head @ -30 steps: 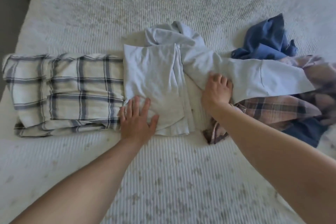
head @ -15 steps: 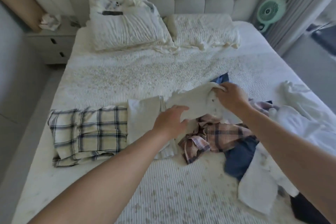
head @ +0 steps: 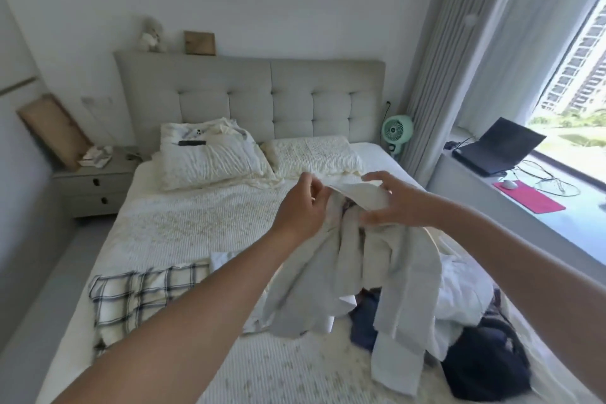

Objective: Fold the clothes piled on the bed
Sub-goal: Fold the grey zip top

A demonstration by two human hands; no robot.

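Left hand (head: pixel 303 203): raised above the bed, fingers curled, pinching the upper edge of a pale grey-white garment (head: pixel 347 259).
Right hand (head: pixel 390 202): level with the left and close beside it, thumb above and fingers below, gripping the same upper edge.
Pale grey-white garment: held up between both hands, hanging in loose folds; its lower ends trail down over the pile, a sleeve-like strip reaching lowest on the right side.
Pile of unfolded clothes (head: pixel 472 321): on the bed's near right part, beneath and behind the hanging garment; white pieces above, dark navy pieces (head: pixel 485 367) below.
Folded plaid garment (head: pixel 137 295): white with dark checks, lying flat on the near left part of the bed, partly crossed by the left forearm.
Bed (head: pixel 196 226): white textured cover, two pillows (head: pixel 210 157) at the head, a dark slim object resting on the left pillow; tufted grey headboard (head: pixel 262 98) behind.
Nightstand (head: pixel 95 187): left of the bed, two drawers.
Small green fan (head: pixel 396 131): right of the headboard, beside the curtain.
Window ledge: open laptop (head: pixel 498 147), white mouse on a red mat (head: pixel 531 198).
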